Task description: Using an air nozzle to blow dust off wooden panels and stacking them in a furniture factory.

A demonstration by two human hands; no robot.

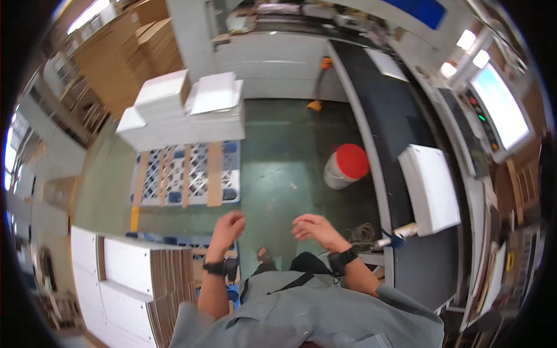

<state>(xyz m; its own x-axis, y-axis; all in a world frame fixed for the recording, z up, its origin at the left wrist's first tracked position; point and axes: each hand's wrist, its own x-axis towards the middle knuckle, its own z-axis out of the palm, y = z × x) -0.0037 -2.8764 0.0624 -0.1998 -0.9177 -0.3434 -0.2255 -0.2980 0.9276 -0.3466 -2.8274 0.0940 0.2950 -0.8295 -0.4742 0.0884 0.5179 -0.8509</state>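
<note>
In the head view, my left hand point(229, 228) and right hand point(313, 227) are hovering apart in front of my body; both grips are curling loosely, with a narrow gap at the fingers, and neither is holding anything that I am seeing; the fingertips are blurring a little.

The nearest stack to my right hand, the white board stack point(429, 188), is standing on the long black bed point(418, 272), well apart from my fingers; I am judging it heavy as a block but light by the sheet, stiff along its faces, perhaps slippery between layers, with corners that are probably denting easily; I am favouring 2 palms low on opposite sides, squeezing evenly so that the layers are not sliding.

On my left, the white piles point(188, 124) are resting at the far end of a pallet point(232, 165), whose near part is carrying cardboard strips point(214, 174); a closer board stack point(125, 269) is rising at the lower left, its edges facing me.

For moving, green floor point(278, 168) is opening between pallet and bed; the bed's pale rim point(371, 139) is bounding my right; the red-lidded bucket point(342, 169) and the coiled cable point(362, 234) are crowding that side.
</note>
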